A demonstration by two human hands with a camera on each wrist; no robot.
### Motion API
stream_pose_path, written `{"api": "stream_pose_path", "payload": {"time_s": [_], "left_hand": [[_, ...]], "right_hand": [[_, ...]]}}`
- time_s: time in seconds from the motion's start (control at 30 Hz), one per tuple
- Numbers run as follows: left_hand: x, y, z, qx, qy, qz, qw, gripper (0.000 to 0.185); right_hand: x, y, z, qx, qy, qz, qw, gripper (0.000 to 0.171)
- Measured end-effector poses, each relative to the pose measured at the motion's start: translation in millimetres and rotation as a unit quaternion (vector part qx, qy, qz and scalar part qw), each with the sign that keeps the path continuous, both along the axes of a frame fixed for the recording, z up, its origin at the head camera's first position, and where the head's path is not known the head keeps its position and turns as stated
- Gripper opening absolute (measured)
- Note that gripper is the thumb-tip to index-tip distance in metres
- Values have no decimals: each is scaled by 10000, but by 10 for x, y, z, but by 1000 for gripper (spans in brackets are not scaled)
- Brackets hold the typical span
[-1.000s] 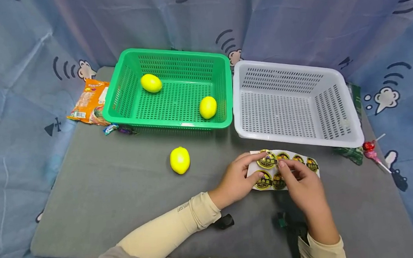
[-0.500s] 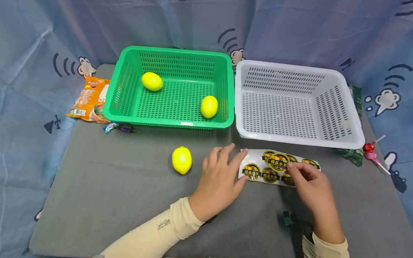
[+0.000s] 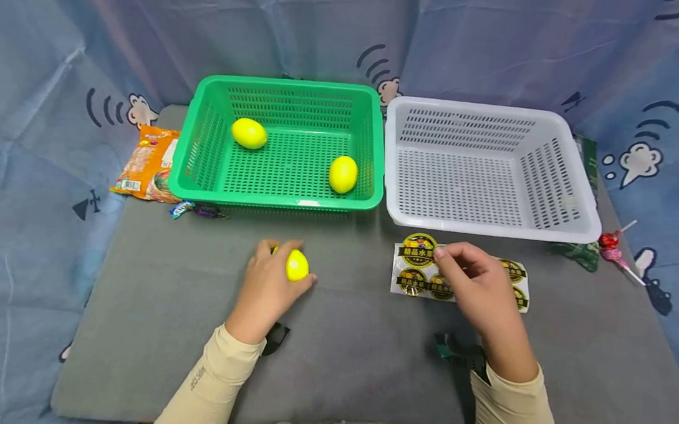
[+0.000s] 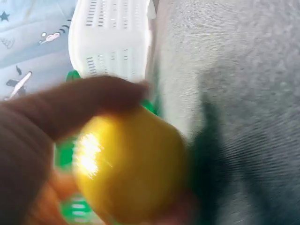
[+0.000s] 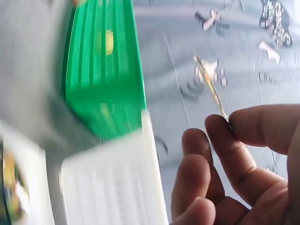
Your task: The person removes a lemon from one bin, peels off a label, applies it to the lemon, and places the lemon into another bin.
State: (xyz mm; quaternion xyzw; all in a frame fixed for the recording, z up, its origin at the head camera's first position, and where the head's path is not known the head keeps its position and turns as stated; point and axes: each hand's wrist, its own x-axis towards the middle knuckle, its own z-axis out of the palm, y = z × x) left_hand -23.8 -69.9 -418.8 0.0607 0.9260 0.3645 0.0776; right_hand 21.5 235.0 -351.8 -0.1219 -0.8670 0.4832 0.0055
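Observation:
My left hand [image 3: 265, 292] has its thumb and fingers around a yellow lemon [image 3: 298, 266] left of the table's middle. In the left wrist view the lemon [image 4: 133, 164] fills the space under the thumb, slightly blurred. Between thumb and index finger, my right hand [image 3: 484, 294] pinches a round black-and-gold sticker [image 3: 418, 250] by its edge. Seen edge-on in the right wrist view, that sticker [image 5: 210, 84] stands out beyond the fingertips. Below this hand lies a white sticker sheet [image 3: 394, 286] with several similar round stickers, partly covered by the hand.
A green basket [image 3: 277, 200] at the back holds two more lemons [image 3: 249, 134]. Beside it on the right stands a white basket [image 3: 486, 230]. An orange snack bag [image 3: 138, 166] and small wrapped candies [image 3: 182, 209] lie at left, lollipops [image 3: 610, 247] at far right.
My left hand has left the sticker sheet, moved left and taken hold of the lemon. My right hand has peeled a sticker and carried it left over the sheet.

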Motion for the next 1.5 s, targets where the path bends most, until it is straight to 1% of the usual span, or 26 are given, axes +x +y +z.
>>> {"api": "stream_pose_path", "payload": {"time_s": [0.07, 0.1, 0.13, 0.17, 0.2, 0.27, 0.3, 0.37, 0.43, 0.5, 0.53, 0.6, 0.63, 0.77, 0.83, 0.87, 0.9, 1.03, 1.07, 1.13, 1.23, 1.27, 1.33, 1.4, 1.47, 1.5], "left_hand": [[-9, 13, -14, 703, 92, -176, 9973, 59], [-11, 34, -20, 1129, 198, -289, 9930, 57], [-10, 65, -22, 1598, 271, -427, 9859, 56], [-7, 103, -27, 2132, 305, -569, 9749, 55], [-3, 146, -28, 2687, 326, -691, 9602, 53], [17, 235, -16, 3677, 315, -858, 9255, 52], [28, 277, -9, 4111, 245, -922, 9066, 54], [48, 348, 10, 4944, -25, -1035, 8631, 65], [64, 395, 33, 5540, -299, -1082, 8249, 76], [75, 419, 41, 5904, -529, -1107, 7977, 86], [78, 428, 45, 6017, -609, -1134, 7883, 89], [80, 440, 42, 6121, -634, -1165, 7796, 87], [79, 445, 36, 6088, -592, -1172, 7824, 82], [75, 463, 3, 5720, -182, -1073, 8130, 62], [78, 468, -9, 5602, -22, -972, 8227, 58], [81, 468, -10, 5662, -25, -924, 8191, 57], [85, 468, -4, 5774, -75, -893, 8115, 57], [98, 465, 43, 6301, -448, -839, 7707, 50], [104, 458, 65, 6388, -549, -839, 7628, 47], [129, 436, 111, 6475, -676, -847, 7543, 42], [172, 393, 199, 6537, -825, -909, 7467, 41], [183, 381, 232, 6583, -887, -938, 7416, 41], [190, 364, 282, 6662, -1018, -974, 7323, 43], [190, 350, 321, 6719, -1169, -986, 7247, 47], [188, 336, 340, 6704, -1300, -956, 7243, 54], [185, 334, 342, 6653, -1336, -917, 7288, 58]], "right_hand": [[-26, -133, 29, -314, 89, 160, 9993, 20], [-35, -200, 39, -464, 122, 250, 9985, 18], [-44, -269, 48, -647, 153, 335, 9972, 17], [-50, -339, 56, -782, 157, 426, 9959, 15], [-56, -404, 62, -909, 161, 506, 9944, 14], [-64, -524, 69, -1030, 141, 608, 9927, 14], [-69, -570, 67, -1048, 142, 641, 9923, 14], [-79, -641, 59, -1023, 159, 660, 9924, 14], [-87, -684, 48, -904, 213, 636, 9936, 14], [-97, -712, 38, -796, 292, 604, 9946, 13], [-101, -719, 32, -746, 322, 587, 9950, 13], [-108, -729, 17, -642, 371, 563, 9957, 13], [-111, -733, 9, -609, 391, 552, 9958, 12], [-117, -741, -25, -504, 469, 589, 9959, 12], [-116, -740, -39, -457, 562, 627, 9954, 10], [-114, -738, -45, -445, 614, 640, 9951, 9], [-112, -735, -50, -452, 667, 652, 9946, 8], [-101, -730, -57, -549, 821, 677, 9928, 8], [-99, -729, -59, -578, 829, 733, 9922, 8], [-89, -725, -55, -654, 826, 895, 9904, 9], [-72, -712, -45, -810, 729, 1207, 9867, 13], [-70, -703, -41, -860, 676, 1290, 9856, 15], [-75, -687, -30, -938, 558, 1378, 9844, 19], [-90, -670, -24, -813, 531, 1308, 9866, 20], [-112, -655, -22, -395, 806, 1185, 9889, 17], [-120, -652, -17, -149, 1028, 1113, 9883, 14]]}}
